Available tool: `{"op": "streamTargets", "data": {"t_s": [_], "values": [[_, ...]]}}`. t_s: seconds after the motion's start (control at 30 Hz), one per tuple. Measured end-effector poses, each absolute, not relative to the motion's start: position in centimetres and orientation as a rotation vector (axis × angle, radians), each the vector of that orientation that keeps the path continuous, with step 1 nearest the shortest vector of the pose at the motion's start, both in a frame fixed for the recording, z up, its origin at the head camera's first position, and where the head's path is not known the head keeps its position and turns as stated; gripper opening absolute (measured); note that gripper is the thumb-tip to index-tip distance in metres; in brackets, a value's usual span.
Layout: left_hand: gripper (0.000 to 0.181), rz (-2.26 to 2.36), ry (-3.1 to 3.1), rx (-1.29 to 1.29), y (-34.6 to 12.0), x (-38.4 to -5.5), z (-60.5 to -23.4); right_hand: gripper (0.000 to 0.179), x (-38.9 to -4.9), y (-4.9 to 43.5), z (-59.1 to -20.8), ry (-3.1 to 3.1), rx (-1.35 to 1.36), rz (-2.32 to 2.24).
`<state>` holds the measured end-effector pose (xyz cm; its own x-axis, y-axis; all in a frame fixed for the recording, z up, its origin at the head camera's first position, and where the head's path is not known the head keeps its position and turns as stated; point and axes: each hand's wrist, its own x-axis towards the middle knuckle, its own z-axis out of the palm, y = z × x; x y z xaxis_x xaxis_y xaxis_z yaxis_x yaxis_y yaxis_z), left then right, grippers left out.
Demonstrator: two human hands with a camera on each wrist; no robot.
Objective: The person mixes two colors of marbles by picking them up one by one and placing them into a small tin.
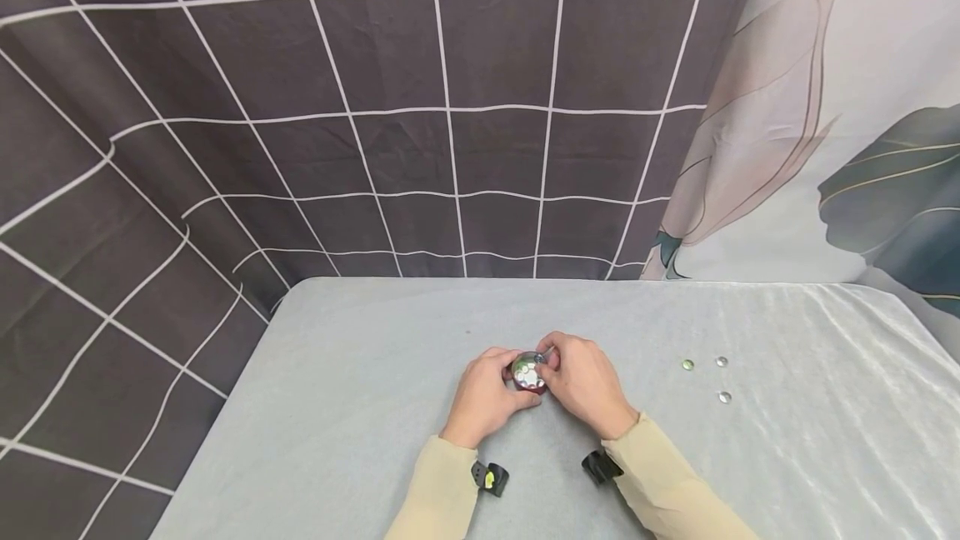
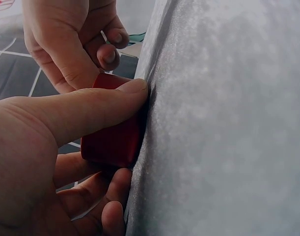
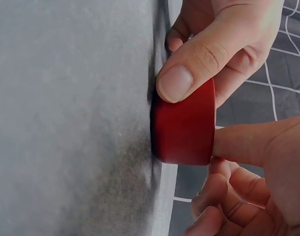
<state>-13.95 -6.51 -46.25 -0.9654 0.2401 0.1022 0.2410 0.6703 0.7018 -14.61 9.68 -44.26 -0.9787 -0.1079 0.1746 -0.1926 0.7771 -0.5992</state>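
— Two-handed?
— Grips the red cup [image 3: 184, 130] round its side with the left hand [image 1: 483, 392], parted only to its width; reaches to the rim with the right hand [image 1: 588, 375], cannot tell if pinching anything.
— Sits where?
— On the cloth [image 1: 360, 407], between both.
— How far along?
— Looks well on: holds several beads [image 1: 528, 377], with three loose beads [image 1: 724, 397] out to the right.

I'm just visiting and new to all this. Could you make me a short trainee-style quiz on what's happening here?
1. What colour is the outer wall of the round container?
a) blue
b) red
c) white

2. True or false: the left hand grips the container.

3. How many loose shiny discs lie on the cloth to the right of the right hand, in the head view?

Key:
1. b
2. True
3. Three
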Motion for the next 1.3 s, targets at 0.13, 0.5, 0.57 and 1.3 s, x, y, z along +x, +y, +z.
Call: {"op": "streamTargets", "data": {"t_s": [0.13, 0.5, 0.57, 1.3], "values": [[0.049, -1.199, -2.869, -0.417, -6.5, -14.0, -46.2, 0.014, -14.7, 9.7, -44.1, -2.837, 0.246, 0.981], [0.050, -1.213, -2.860, -0.416, -6.5, -14.2, -46.1, 0.014, -14.6, 10.4, -43.4, -2.842, 0.235, 1.000], [0.050, -1.212, -2.860, -0.415, -6.5, -14.2, -46.1, 0.014, -14.6, 10.6, -43.3, -2.839, 0.233, 1.003], [0.052, -1.209, -2.868, -0.393, -6.5, -14.0, -46.2, 0.015, -13.8, 13.2, -43.3, -2.788, 0.247, 0.980]]}}
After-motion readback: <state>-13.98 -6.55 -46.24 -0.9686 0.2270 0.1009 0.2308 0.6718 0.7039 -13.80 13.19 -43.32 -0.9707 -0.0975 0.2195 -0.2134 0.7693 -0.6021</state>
